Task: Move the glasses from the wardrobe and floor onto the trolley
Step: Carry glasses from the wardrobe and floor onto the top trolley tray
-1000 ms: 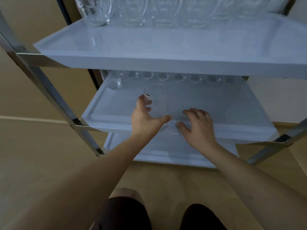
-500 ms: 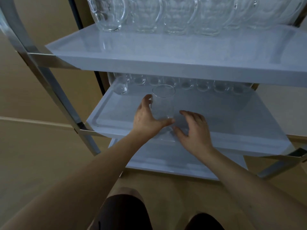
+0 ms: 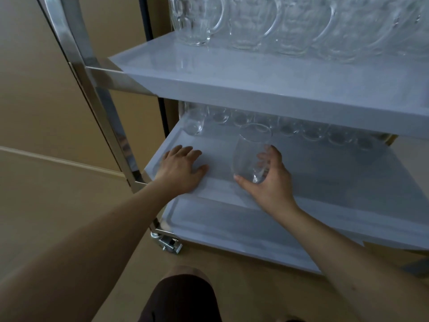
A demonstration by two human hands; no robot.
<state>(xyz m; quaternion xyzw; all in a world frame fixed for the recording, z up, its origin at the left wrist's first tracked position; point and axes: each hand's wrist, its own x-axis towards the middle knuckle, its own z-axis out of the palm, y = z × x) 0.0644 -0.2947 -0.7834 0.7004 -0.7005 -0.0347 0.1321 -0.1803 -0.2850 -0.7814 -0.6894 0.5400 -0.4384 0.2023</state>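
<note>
The glass (image 3: 251, 154) has changed hands. Half a second ago the left hand (image 3: 180, 169) was wrapped round it with the right hand alongside; now the right hand (image 3: 267, 180) holds it, thumb under the near side and fingers curled round the far side, while the left hand has let go and lies flat, fingers spread, on the front left of the middle shelf (image 3: 325, 173). The view has also drawn closer and swung right, so the trolley's steel post (image 3: 97, 98) fills more of the left side.

For the task, this looks like the placing step: the glass is already over the trolley, above the front of the middle shelf, and probably only needs setting down (whether its base touches the shelf yet I cannot tell). A row of similar glasses (image 3: 287, 129) stands along the back of that shelf, so joining that row seems the likely aim.

The glass itself is clear, stemless, rounded and widest low down, narrowing to an open rim. It is upright, leaning slightly, and appears empty. Handled mugs (image 3: 255, 22) crowd the top shelf.
</note>
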